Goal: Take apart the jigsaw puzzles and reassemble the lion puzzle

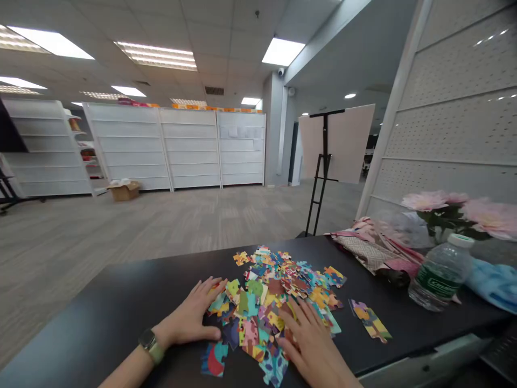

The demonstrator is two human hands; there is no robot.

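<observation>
A heap of colourful jigsaw pieces (278, 291) lies on the dark tabletop (121, 302). My left hand (194, 318), with a watch on its wrist, rests flat on the table at the heap's left edge, fingers spread and touching pieces. On the heap's near right side my right hand (311, 345) lies flat on the pieces with its fingers stretched out. A small joined cluster of pieces (369, 320) sits apart to the right. One loose blue and red piece (213, 360) lies near the table's front edge.
A clear water bottle (440, 275) lies tilted at the right. Behind it are patterned cloth (371, 248), pink flowers (448, 207) and a blue cloth (495, 283). An easel with a board (323, 161), white shelving (177, 148) and a cardboard box (124, 189) stand across the floor.
</observation>
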